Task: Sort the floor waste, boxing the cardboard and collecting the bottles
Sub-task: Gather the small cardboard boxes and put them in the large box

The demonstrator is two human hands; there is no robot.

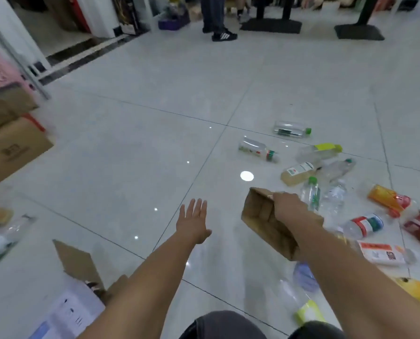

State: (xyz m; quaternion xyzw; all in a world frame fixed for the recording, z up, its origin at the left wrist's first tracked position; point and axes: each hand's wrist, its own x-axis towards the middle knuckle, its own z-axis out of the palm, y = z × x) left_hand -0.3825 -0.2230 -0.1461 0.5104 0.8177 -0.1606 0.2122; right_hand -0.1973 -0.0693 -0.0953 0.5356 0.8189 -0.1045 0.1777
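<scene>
My right hand [286, 206] grips a flat brown cardboard piece [260, 216] by its top edge, held above the tiled floor at centre right. My left hand [194, 222] is stretched forward with fingers spread and holds nothing. Several plastic bottles lie scattered on the floor to the right, among them a clear one with a green cap [292, 129], one with a red and green cap [256, 149], a yellow-labelled one [319, 152] and an orange one [387, 198]. An open cardboard box [79, 263] with a white printed sheet stands at the lower left.
Stacked cardboard boxes [13, 148] sit at the left edge. A clear bottle [1, 241] lies at the far left. A person's legs and dark shoes [223, 35] stand at the back, beside black stand bases [271, 26]. My knees [223, 326] show at the bottom.
</scene>
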